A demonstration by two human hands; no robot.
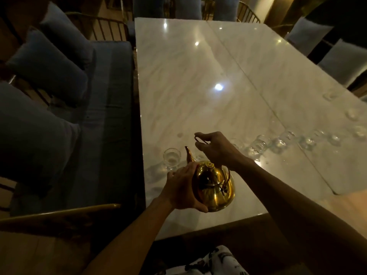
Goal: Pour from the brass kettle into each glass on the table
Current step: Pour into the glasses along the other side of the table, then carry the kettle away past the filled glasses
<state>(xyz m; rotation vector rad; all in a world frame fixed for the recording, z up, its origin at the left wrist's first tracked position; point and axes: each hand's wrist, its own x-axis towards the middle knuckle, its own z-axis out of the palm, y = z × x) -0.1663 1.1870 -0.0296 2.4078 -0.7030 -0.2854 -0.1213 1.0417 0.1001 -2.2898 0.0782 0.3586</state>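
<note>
A shiny brass kettle (213,185) is held above the near left corner of the white marble table (198,76), its spout aimed up and left. My right hand (215,149) grips the thin wire handle above the lid. My left hand (181,190) cups the kettle's left side and base. A clear glass (171,158) stands just left of the spout, near the table's left edge. A row of several more clear glasses (278,142) curves off to the right, blurred.
A blue cushioned bench with pillows (65,80) runs along the table's left side. Chairs (309,36) stand at the far and right sides. A wooden chair back (59,213) lies at the near left. Bright lamp reflections dot the tabletop.
</note>
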